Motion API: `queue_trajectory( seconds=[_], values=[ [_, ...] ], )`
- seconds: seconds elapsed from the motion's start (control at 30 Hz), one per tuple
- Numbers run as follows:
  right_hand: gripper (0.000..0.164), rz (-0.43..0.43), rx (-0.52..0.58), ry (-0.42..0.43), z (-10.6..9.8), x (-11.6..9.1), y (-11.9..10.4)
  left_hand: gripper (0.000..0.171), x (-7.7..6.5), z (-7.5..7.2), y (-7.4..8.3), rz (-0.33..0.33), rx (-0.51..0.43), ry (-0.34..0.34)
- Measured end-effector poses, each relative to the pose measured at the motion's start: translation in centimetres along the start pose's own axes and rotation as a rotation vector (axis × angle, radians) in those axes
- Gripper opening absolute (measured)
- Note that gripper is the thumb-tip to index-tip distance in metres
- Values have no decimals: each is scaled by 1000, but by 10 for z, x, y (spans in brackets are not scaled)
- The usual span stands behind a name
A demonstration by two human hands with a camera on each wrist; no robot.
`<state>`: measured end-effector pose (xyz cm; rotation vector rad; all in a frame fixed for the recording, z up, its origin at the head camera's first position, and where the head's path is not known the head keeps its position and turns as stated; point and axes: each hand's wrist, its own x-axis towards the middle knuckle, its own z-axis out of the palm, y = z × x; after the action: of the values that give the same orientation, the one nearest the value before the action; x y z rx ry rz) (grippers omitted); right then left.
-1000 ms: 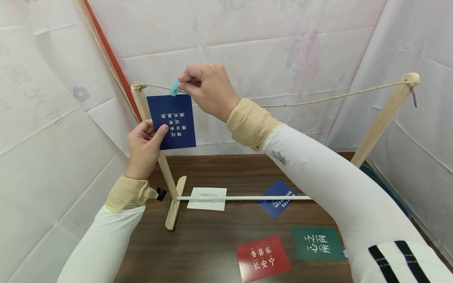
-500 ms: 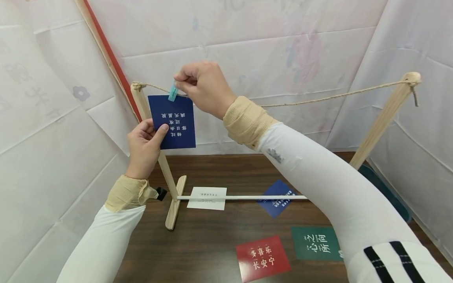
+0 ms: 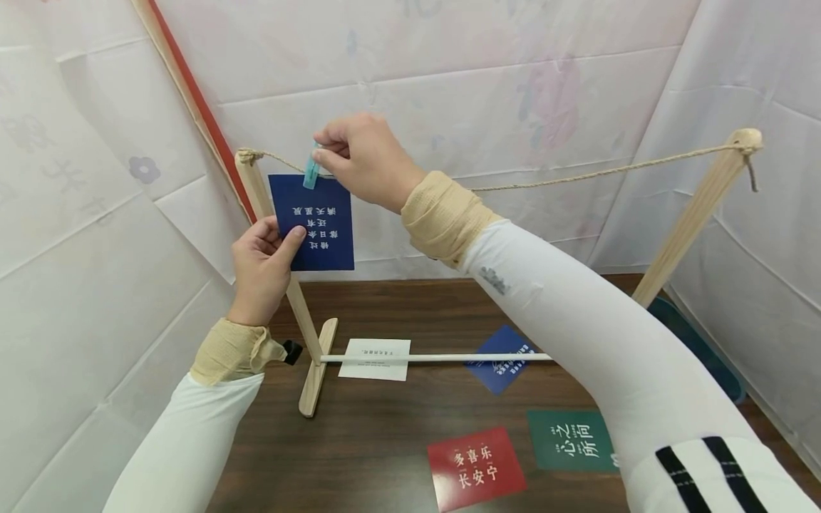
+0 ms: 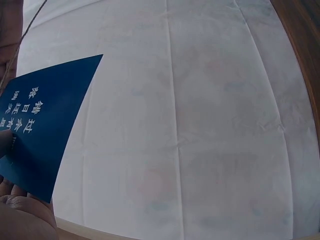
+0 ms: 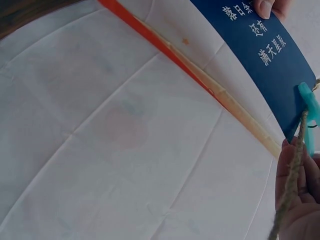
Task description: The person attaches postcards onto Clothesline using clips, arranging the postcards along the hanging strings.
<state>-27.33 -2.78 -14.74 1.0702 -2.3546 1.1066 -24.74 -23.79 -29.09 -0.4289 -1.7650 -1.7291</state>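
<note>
My left hand (image 3: 258, 271) pinches a dark blue card (image 3: 323, 196) by its left edge, thumb across the front and fingers behind. White characters on the card appear upside down in the head view. My right hand (image 3: 378, 165) pinches a turquoise clothespin (image 3: 311, 175) between thumb and fingers. The clothespin's lower end overlaps the card's top edge at the twine (image 3: 564, 181). In the right wrist view, the clothespin (image 5: 309, 102) sits over the card's edge beside the twine (image 5: 289, 192). Part of the twine is hidden behind my right hand.
A wooden frame with a left post (image 3: 301, 313) and right post (image 3: 693, 221) carries the twine; a white rod (image 3: 442, 358) joins them low down. On the brown table (image 3: 359, 456) lie white (image 3: 375, 348), blue (image 3: 497, 385), red (image 3: 474, 491) and green (image 3: 545, 442) cards. A teal tray (image 3: 699, 349) stands right.
My right hand has shifted slightly left and the clothespin has moved down over the card's top edge, turning more upright. My left hand stays in place, holding the card.
</note>
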Motion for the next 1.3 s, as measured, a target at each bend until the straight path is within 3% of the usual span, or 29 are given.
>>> queue_trajectory(
  seconds=[0.27, 0.4, 0.6, 0.97, 1.3],
  values=[
    [40, 117, -29, -49, -3, 0, -4, 17, 0, 1, 0, -1, 4, -1],
    [40, 128, -87, -35, -5, -4, -5, 15, 0, 2, -1, -10, -13, -6],
    [34, 29, -150, 19, -8, -14, -4, 13, -1, 3, -4, -25, -4, -33],
    [19, -173, -74, 109, -7, -35, 1, 11, -2, 3, -8, -28, -7, -57],
    [16, -188, -34, 19, -10, -56, 15, 12, -6, 0, -13, -70, -21, -56]
  ],
)
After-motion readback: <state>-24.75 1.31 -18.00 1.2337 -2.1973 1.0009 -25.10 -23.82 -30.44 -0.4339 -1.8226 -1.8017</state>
